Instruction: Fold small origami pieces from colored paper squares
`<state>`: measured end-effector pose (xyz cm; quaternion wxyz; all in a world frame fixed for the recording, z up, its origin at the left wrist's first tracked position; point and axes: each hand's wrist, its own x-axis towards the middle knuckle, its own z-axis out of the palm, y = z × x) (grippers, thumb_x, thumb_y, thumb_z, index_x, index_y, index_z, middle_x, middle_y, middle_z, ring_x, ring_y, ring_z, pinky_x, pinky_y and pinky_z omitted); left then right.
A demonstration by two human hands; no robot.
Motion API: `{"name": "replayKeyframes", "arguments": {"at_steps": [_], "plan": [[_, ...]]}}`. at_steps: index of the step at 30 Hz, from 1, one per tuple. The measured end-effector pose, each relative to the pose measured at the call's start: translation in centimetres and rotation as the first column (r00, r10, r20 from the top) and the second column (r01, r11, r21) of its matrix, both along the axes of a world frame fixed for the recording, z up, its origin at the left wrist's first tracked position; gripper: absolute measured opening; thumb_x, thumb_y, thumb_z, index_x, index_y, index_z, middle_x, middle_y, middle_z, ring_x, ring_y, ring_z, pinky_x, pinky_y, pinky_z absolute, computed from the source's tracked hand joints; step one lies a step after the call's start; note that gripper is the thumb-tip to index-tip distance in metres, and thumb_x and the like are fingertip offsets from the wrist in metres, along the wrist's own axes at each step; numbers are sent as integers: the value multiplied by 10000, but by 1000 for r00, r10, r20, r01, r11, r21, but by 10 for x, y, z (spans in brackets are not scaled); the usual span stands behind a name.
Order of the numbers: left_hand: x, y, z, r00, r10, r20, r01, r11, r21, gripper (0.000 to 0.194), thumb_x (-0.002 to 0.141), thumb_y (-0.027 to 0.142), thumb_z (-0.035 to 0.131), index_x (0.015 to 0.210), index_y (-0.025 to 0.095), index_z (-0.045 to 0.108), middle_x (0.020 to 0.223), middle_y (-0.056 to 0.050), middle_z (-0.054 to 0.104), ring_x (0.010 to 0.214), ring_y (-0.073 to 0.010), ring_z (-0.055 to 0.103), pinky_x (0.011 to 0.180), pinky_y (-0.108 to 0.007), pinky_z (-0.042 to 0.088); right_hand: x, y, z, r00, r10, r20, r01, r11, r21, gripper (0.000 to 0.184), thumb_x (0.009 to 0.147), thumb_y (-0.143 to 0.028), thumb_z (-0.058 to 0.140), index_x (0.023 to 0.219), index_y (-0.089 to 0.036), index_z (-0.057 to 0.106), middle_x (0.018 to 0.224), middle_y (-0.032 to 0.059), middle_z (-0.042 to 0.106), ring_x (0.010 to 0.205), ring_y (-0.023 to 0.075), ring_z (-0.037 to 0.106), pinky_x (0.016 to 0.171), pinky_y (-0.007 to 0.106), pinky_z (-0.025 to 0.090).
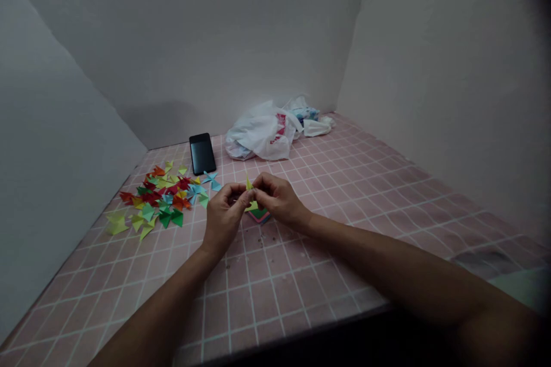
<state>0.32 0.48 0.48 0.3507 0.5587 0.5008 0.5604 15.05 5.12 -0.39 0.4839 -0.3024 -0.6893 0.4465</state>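
Between my two hands is a small piece of folded yellow paper (248, 184), its narrow point sticking up above my fingertips. My left hand (228, 209) pinches it from the left with thumb and fingers. From the right, my right hand (278, 198) pinches the same paper, and the fingertips of both hands meet. Below them lies a stack of coloured paper squares (259, 215), with green and pink edges showing; my hands hide most of it. To the left, several folded paper pieces (166, 188) in red, yellow, green, blue and orange are spread in a loose pile.
A black phone (202, 154) lies behind the paper pile. White plastic bags (264, 131) sit crumpled by the back wall. The table (241, 304) has a pink covering with a white grid; its front edge is near my forearms. Walls (241, 40) enclose the back and sides.
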Motion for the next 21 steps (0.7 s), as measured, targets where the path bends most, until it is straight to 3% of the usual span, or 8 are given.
{"name": "replayKeyframes", "arguments": {"at_steps": [4, 15, 21], "plan": [[0, -1, 0, 995, 69, -65, -67, 997, 33, 171, 834, 333, 705, 855, 163, 701, 763, -10, 691, 690, -142, 642, 650, -260, 541, 1, 0, 0, 1000, 15, 2, -15, 1000, 23, 133, 842, -273, 594, 752, -181, 565, 638, -25, 561, 596, 109, 512, 555, 228, 402], [3, 1, -1, 994, 85, -71, -80, 993, 82, 125, 797, 272, 723, 846, 173, 667, 772, 0, 685, 692, -133, 648, 657, -248, 524, -2, 1, -7, 995, 80, -61, -82, 996, -34, 66, 830, -235, 622, 864, -187, 589, 728, -18, 602, 637, 110, 560, 570, 220, 442], [5, 0, 1, 993, 20, 120, -18, 1000, -19, 159, 754, 256, 746, 871, 166, 687, 785, -2, 695, 695, -130, 644, 662, -251, 532, -4, 1, -6, 981, 102, -167, -121, 987, -107, 85, 805, -244, 624, 833, -188, 567, 688, -36, 565, 554, 91, 512, 517, 215, 421]]}}
